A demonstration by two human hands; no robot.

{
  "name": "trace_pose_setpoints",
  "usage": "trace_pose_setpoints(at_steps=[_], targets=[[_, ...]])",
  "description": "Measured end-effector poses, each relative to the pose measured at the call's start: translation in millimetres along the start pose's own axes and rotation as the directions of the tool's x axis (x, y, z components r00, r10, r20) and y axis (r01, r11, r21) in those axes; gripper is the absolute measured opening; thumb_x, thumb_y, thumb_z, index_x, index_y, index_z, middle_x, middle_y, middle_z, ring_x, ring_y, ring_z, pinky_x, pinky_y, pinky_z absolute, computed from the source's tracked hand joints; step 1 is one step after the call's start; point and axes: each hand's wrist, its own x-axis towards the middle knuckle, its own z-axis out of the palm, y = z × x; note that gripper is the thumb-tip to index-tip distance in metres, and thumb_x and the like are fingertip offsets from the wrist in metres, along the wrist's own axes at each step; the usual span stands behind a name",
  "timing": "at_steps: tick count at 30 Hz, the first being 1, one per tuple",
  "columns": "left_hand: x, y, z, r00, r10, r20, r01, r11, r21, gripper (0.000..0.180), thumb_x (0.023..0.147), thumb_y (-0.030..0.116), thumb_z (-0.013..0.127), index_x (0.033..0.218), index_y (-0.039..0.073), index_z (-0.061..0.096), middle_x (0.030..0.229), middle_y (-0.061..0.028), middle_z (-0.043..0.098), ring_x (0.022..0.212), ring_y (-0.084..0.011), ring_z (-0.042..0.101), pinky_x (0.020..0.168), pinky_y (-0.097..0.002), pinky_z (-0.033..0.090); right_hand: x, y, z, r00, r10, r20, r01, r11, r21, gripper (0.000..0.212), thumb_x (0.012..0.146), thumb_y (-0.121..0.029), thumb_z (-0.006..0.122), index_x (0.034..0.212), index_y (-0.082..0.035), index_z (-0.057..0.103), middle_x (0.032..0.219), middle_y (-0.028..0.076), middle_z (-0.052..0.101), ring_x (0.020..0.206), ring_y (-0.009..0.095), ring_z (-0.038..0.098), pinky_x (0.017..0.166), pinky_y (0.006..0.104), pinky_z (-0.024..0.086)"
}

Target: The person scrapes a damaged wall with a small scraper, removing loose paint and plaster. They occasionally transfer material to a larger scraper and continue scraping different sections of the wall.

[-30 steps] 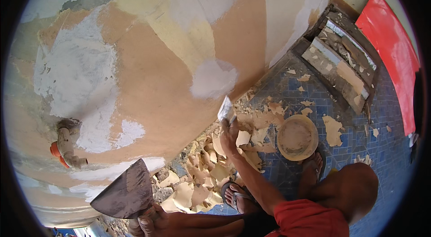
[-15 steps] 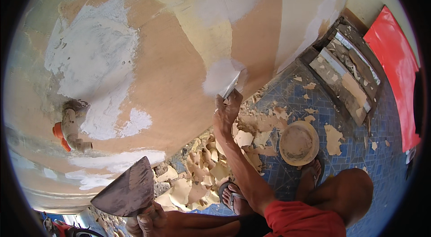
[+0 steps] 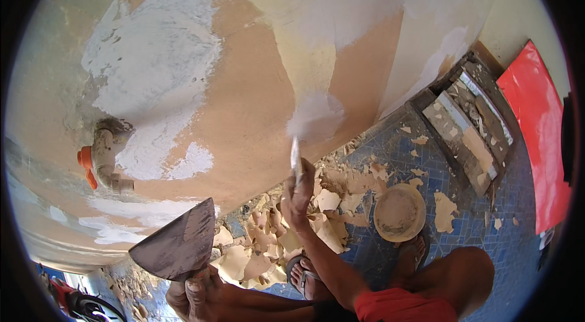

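My left hand (image 3: pixel 195 294) is closed round the base of a broad putty knife (image 3: pixel 177 243), its wide blade fanned out toward the wall and smeared greyish. In my right hand (image 3: pixel 297 195) is a smaller putty knife (image 3: pixel 295 160), seen nearly edge-on. Its tip is at the lower left edge of a pale putty patch (image 3: pixel 317 116) low on the wall (image 3: pixel 247 114); whether it touches cannot be told. Rough white patches (image 3: pixel 158 60) and smoother pale ones cover other parts of the tan and yellow wall.
A round tub (image 3: pixel 420 209) with greyish residue stands by my foot. Peeled paint flakes (image 3: pixel 250 255) heap along the wall's foot on blue tiles. A pipe with an orange valve handle (image 3: pixel 85 160) juts out at left. A debris-strewn frame (image 3: pixel 466 130) and red panel (image 3: pixel 536 139) are at right.
My right hand has drawn the smaller putty knife back toward the patch's lower left edge and turned it nearly edge-on. The whole view has shifted slightly. My left hand keeps its hold.
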Motion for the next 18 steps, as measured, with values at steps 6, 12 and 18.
trace_pose_setpoints(at_steps=[6, 12, 18], targets=[[12.6, 2.7, 17.5, 0.985, 0.098, -0.143, -0.094, 0.995, 0.040, 0.043, 0.102, 0.039, 0.072, 0.099, -0.004, 0.069, 0.067, -0.0023, 0.057, 0.054, -0.0090, 0.042, 0.061, -0.0271, 0.044, 61.8, 17.4, -6.5, 0.782, 0.618, -0.079, -0.566, 0.758, 0.324, 0.026, 0.105, -0.005, 0.056, 0.128, 0.007, 0.051, 0.123, 0.012, 0.054, 0.109, 0.023, 0.056, 0.097, 0.0380, 0.048], [21.3, 13.1, 28.5, 0.995, -0.024, -0.093, 0.037, 0.991, 0.131, 0.048, 0.104, 0.042, 0.068, 0.102, -0.005, 0.072, 0.056, 0.0030, 0.048, 0.051, -0.0058, 0.036, 0.064, -0.0308, 0.045, 34.8, -73.9, 30.5, 0.964, 0.230, 0.134, -0.252, 0.950, 0.183, 0.025, 0.105, -0.004, 0.056, 0.128, 0.007, 0.054, 0.132, 0.017, 0.048, 0.116, 0.023, 0.050, 0.099, 0.0358, 0.045], [22.6, 17.2, 31.4, 0.997, -0.052, -0.058, 0.063, 0.979, 0.192, 0.041, 0.108, 0.034, 0.062, 0.100, -0.005, 0.070, 0.063, -0.0009, 0.055, 0.054, -0.0075, 0.045, 0.063, -0.0291, 0.047, 48.0, -111.0, -22.7, 0.692, 0.549, 0.469, -0.722, 0.510, 0.468, 0.016, 0.099, -0.008, 0.066, 0.112, 0.000, 0.071, 0.096, 0.005, 0.074, 0.083, 0.016, 0.070, 0.085, 0.0343, 0.058]])
